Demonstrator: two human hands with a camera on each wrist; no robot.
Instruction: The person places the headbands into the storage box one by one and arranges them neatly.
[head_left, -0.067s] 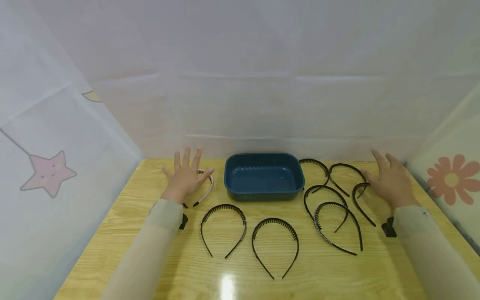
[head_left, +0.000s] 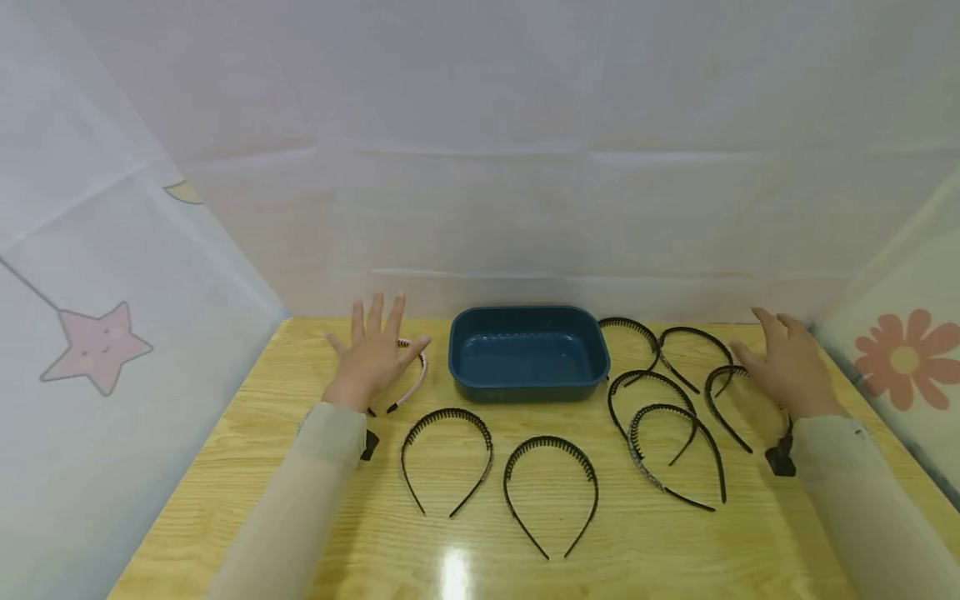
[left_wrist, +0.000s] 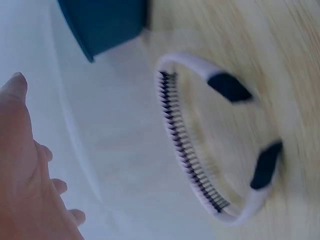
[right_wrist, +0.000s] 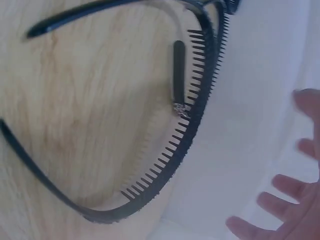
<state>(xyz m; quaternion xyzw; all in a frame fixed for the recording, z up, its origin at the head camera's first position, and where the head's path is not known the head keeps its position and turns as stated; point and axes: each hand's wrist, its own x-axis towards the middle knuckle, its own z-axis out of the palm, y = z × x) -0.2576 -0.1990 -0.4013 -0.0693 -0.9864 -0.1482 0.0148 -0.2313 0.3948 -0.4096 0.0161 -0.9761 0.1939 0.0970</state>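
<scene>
My left hand (head_left: pixel 367 358), fingers spread and holding nothing, hovers over a pale pink headband (head_left: pixel 423 375), hiding part of it. The left wrist view shows that headband whole, with dark comb teeth and black tips (left_wrist: pixel 227 87). At the right, my empty right hand (head_left: pixel 791 371) is held above a black headband (head_left: pixel 718 414) and covers part of its arc. The right wrist view has the fingers stretched out beyond a black toothed headband (right_wrist: pixel 192 132). Between the hands stands a dark blue box (head_left: pixel 528 393), with no object visible inside.
Two black headbands (head_left: pixel 447 412) (head_left: pixel 551 440) lie in front of the box. Several more, one with a glittery side (head_left: pixel 647 473), overlap to its right. A pale cloth (head_left: pixel 480 208) hangs behind the wooden table (head_left: pixel 337 550), with printed cloth on both sides.
My right hand has shifted slightly right and down, uncovering more of the black headband beneath it. The left hand has moved very slightly right. The headbands and box stay put.
</scene>
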